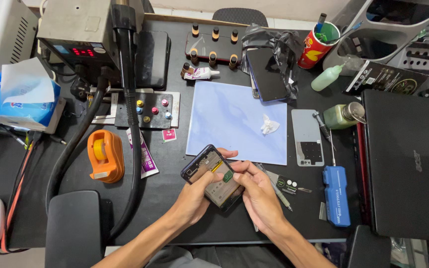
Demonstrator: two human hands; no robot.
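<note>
head view: opened smartphone (213, 177) held above the counter (175, 218), back cover off, just below the blue mat (229, 119).
left hand (194, 198): grips the phone's lower edge from beneath.
right hand (258, 191): fingertips pinch a small green part (228, 175) on the board.
risk: part slips or the pull tears a flex; phone could tip off the left hand.
nearby: tweezers (279, 191) close by the right hand, could get knocked.

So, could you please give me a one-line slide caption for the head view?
Both hands, left and right, hold an opened phone over a cluttered repair bench.
</note>
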